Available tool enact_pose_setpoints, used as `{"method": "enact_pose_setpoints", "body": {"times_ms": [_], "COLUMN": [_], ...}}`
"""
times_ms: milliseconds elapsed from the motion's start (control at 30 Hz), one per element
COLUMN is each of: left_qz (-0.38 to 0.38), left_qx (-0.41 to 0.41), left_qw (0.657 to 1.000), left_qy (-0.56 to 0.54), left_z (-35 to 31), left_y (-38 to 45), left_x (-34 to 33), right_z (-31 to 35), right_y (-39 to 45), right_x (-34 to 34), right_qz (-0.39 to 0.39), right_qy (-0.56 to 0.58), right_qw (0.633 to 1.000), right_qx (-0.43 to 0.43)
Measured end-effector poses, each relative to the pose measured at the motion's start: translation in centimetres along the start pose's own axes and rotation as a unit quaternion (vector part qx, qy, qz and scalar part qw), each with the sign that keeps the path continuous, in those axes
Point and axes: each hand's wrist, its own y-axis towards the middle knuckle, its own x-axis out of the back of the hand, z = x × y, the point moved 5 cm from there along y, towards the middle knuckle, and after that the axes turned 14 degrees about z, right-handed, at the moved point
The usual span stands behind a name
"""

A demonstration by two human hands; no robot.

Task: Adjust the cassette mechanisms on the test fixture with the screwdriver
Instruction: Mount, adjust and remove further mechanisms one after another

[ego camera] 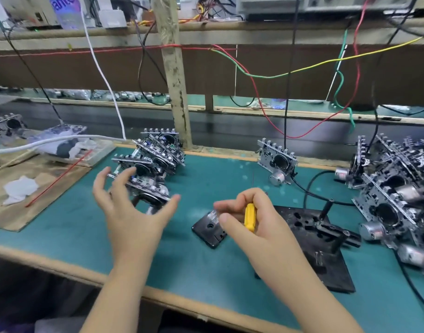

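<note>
My right hand grips a yellow-handled screwdriver above a black cassette lying on the green bench. My left hand is spread with straight fingers just in front of the nearest cassette mechanism in a left-hand pile; whether it touches the mechanism is unclear. The black test fixture with holes and a lever sits to the right of my right hand, with no mechanism on it. A single wired mechanism stands behind it.
A larger heap of mechanisms with motors fills the right side. At left lie a cardboard sheet, a white cloth, a red rod and a plastic tray. A wooden post and hanging wires cross the back.
</note>
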Motion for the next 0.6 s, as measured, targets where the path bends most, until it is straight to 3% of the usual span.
{"method": "enact_pose_setpoints", "body": {"times_ms": [67,167,233,300,367,467,600], "left_qz": [0.028,0.086,0.096,0.133,0.195,0.331,0.490], "left_qx": [-0.112,-0.301,-0.342,-0.346,-0.354,-0.249,-0.136], "left_qw": [0.993,0.948,0.929,0.916,0.900,0.899,0.860], "left_qy": [-0.035,-0.062,-0.105,-0.151,-0.160,-0.142,-0.038], "left_z": [-3.6,-8.9,-11.1,-12.6,-13.3,-12.3,-9.7], "left_y": [-2.3,-4.1,-4.1,-3.7,-3.4,-1.8,-0.8], "left_x": [-0.7,-2.5,-3.7,-4.9,-6.0,-7.8,-10.7], "right_z": [0.2,0.7,1.1,1.6,2.0,2.0,-0.2], "right_y": [0.2,0.1,-0.3,-0.7,-1.1,-1.6,-1.4], "right_x": [0.1,1.1,2.6,4.6,7.2,11.1,13.4], "right_qz": [0.005,0.030,0.039,0.027,-0.017,-0.063,0.019], "right_qy": [0.018,0.001,-0.003,-0.009,-0.087,-0.250,-0.374], "right_qw": [1.000,0.998,0.998,0.999,0.996,0.965,0.919], "right_qx": [-0.010,-0.046,-0.051,-0.040,-0.028,-0.053,-0.122]}}
